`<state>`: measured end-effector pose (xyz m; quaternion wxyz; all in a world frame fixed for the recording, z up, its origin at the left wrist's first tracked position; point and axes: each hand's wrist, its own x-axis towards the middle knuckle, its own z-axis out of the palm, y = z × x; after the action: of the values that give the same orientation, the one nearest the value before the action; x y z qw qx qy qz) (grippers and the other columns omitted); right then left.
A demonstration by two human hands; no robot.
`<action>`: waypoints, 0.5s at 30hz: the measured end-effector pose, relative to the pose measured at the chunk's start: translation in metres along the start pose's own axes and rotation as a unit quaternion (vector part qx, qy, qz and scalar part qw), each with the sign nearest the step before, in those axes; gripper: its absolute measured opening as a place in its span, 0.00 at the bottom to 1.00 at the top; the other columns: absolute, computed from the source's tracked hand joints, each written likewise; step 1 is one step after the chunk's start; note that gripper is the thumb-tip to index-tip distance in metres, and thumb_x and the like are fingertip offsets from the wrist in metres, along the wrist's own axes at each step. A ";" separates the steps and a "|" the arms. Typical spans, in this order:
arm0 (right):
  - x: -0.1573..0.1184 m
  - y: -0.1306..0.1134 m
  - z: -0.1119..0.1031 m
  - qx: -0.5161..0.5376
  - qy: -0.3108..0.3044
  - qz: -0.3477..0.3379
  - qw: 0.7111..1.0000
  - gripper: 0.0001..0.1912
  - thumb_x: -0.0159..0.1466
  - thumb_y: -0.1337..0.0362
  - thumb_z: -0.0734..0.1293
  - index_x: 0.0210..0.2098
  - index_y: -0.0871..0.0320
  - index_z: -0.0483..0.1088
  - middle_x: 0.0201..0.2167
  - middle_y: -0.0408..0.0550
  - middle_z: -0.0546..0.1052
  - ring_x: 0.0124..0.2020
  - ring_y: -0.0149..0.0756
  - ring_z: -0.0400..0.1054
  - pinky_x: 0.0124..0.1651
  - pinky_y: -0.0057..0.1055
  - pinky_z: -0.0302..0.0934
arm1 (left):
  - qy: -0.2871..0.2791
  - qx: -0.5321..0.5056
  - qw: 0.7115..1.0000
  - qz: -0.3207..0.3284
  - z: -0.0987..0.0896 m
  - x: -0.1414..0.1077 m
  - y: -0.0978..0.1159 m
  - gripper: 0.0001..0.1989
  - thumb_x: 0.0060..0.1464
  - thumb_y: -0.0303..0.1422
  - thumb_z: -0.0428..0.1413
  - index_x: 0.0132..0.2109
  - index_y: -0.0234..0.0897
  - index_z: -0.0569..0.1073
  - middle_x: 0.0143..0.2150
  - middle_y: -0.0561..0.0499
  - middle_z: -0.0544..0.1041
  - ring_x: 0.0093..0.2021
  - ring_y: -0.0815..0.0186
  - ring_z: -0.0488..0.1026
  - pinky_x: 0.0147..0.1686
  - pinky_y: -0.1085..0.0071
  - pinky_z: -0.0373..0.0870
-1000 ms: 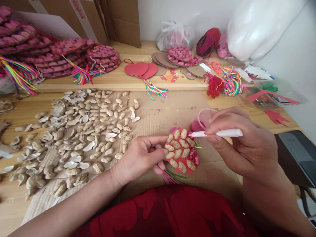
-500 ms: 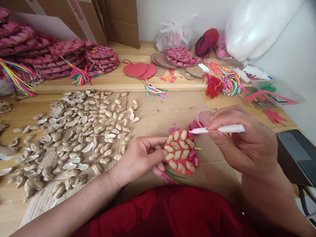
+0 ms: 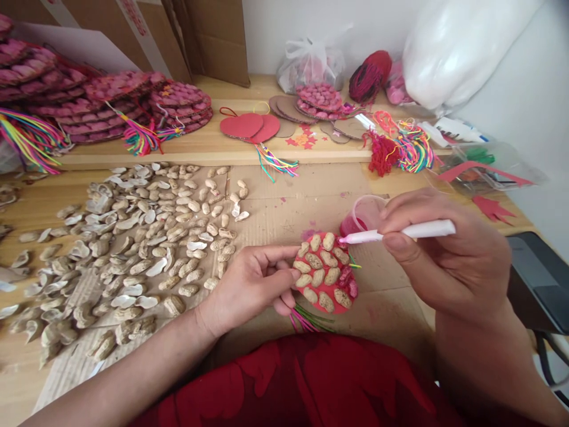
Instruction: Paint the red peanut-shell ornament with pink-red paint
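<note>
My left hand (image 3: 258, 281) grips the left edge of a red card disc (image 3: 329, 290) covered with rows of peanut shells. Most of these shells are bare tan; a few at the disc's right side are dyed dark pink. My right hand (image 3: 444, 255) pinches a white paintbrush-like stick (image 3: 429, 229) with a pink tip. That tip is at the disc's upper right edge, by a pink shell. Just behind it stands a clear plastic cup (image 3: 367, 207) with pink liquid. Green and pink strings (image 3: 311, 318) hang below the disc.
Loose peanut shells (image 3: 146, 237) spread over the cardboard on the left. On the ledge behind are stacked pink shell discs (image 3: 182, 107), red card discs (image 3: 242, 126), colourful tassels (image 3: 415, 148) and a yarn ball (image 3: 368, 77). A black device (image 3: 528, 267) sits at the right.
My right hand and the white stick have shifted slightly right, the pink tip staying near the disc's upper right edge. My left hand still holds the disc in nearly the same place.
</note>
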<state>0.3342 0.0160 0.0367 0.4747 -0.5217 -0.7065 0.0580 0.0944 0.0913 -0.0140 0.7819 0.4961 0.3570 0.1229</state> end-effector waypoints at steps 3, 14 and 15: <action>0.001 -0.001 -0.001 -0.011 -0.028 -0.003 1.000 0.08 0.61 0.70 0.71 0.38 0.51 0.74 0.31 0.47 0.76 0.39 0.45 0.72 0.44 0.46 0.65 | 0.000 0.000 1.000 0.002 0.000 0.000 0.000 0.25 0.58 0.31 0.61 0.62 0.29 0.74 0.21 0.54 0.77 0.20 0.72 0.74 0.22 0.80 0.76; 0.000 -0.001 -0.001 -0.041 -0.053 -0.018 0.998 0.07 0.60 0.70 0.71 0.37 0.53 0.73 0.31 0.47 0.76 0.40 0.45 0.74 0.46 0.46 0.65 | -0.004 -0.008 1.000 0.001 0.001 0.001 0.001 0.25 0.58 0.31 0.61 0.62 0.29 0.73 0.21 0.54 0.77 0.20 0.73 0.74 0.22 0.81 0.76; 0.000 -0.001 -0.001 -0.048 -0.056 -0.018 0.997 0.07 0.60 0.70 0.71 0.37 0.53 0.73 0.31 0.47 0.77 0.41 0.45 0.74 0.47 0.46 0.65 | -0.004 -0.007 1.000 0.002 0.001 0.001 0.001 0.25 0.58 0.30 0.61 0.62 0.29 0.73 0.21 0.54 0.77 0.20 0.73 0.74 0.22 0.81 0.76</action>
<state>0.3346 0.0149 0.0375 0.4098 -0.5267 -0.7434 0.0446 0.0959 0.0913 -0.0133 0.7866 0.4915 0.3522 0.1254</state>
